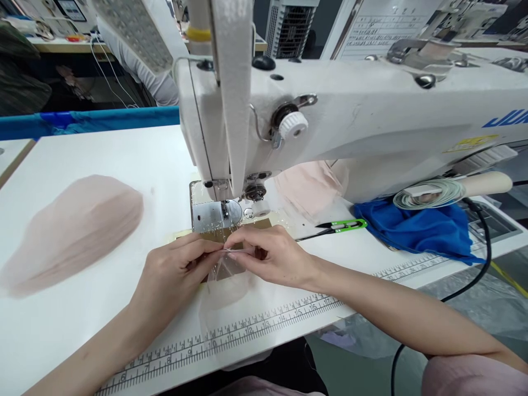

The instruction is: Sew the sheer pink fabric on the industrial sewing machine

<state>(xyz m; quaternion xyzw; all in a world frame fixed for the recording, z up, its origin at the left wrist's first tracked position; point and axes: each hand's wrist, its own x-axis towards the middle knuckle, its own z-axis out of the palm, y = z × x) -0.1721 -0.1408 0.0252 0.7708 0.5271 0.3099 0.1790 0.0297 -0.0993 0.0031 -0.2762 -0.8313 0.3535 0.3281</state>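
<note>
My left hand (pixel 175 272) and my right hand (pixel 272 254) meet just in front of the sewing machine's needle plate (pixel 212 214). Both pinch the top edge of a small sheer pale-pink fabric piece (pixel 225 289) that lies on the white table, over a brown card patch. The fingertips of both hands are pressed together on the thin edge. The white sewing machine (pixel 371 121) stands right behind the hands, its presser foot (pixel 225 209) just beyond the fabric.
A stack of sheer pink fabric pieces (pixel 74 231) lies at the left. Green thread snips (pixel 342 225), a blue cloth (pixel 416 228) and a tape roll (pixel 429 193) sit at the right. A ruler strip (pixel 256 324) runs along the table's front edge. A black cable (pixel 474 275) hangs right.
</note>
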